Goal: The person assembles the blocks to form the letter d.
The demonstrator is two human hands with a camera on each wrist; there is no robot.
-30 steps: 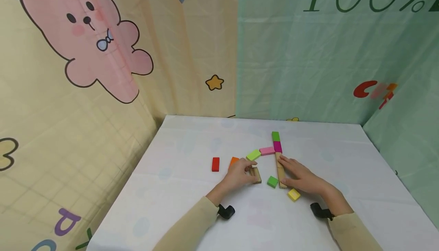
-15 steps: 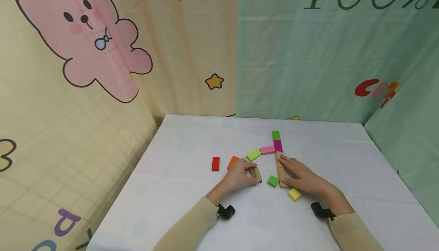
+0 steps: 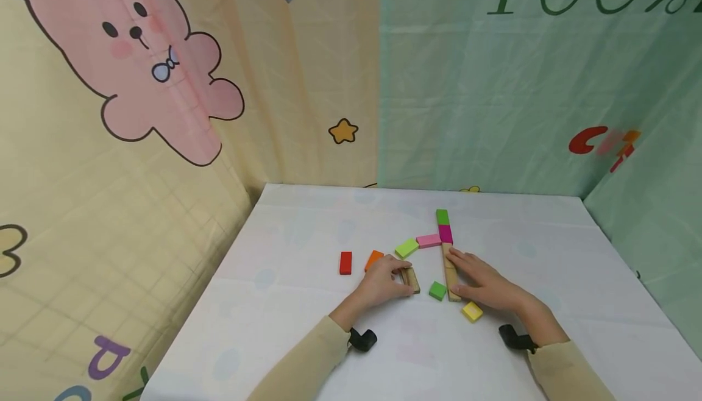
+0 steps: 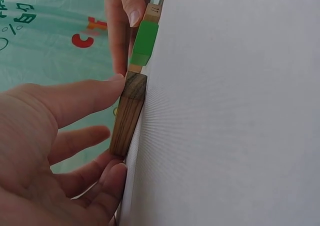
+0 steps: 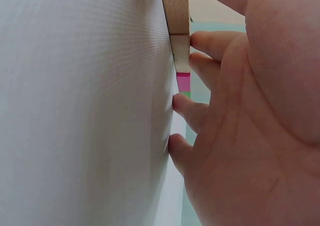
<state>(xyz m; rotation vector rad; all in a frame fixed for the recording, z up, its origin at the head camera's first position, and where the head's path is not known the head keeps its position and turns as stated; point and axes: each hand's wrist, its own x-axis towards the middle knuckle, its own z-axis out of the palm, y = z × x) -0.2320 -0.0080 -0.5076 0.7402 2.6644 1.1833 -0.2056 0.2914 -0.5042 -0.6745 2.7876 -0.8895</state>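
Note:
My left hand (image 3: pixel 381 282) pinches a striped brown wooden block (image 3: pixel 412 280) between thumb and fingertips on the white table. The left wrist view shows the thumb at one end of this block (image 4: pixel 128 118) and fingers at the other. My right hand (image 3: pixel 488 282) lies with fairly straight fingers against a row of light wooden blocks (image 3: pixel 451 279); in its wrist view two fingertips touch the light wood (image 5: pixel 178 11) and two reach down by the cloth. A magenta block (image 3: pixel 445 234) and a green block (image 3: pixel 442 217) extend this row at its far end.
A pink block (image 3: pixel 428 241) and a lime block (image 3: pixel 407 248) slant off the row's left side. An orange block (image 3: pixel 375 259) is partly behind my left hand; a red block (image 3: pixel 345 263) lies further left. A small green block (image 3: pixel 437 290) and a yellow block (image 3: pixel 472 311) lie nearer me.

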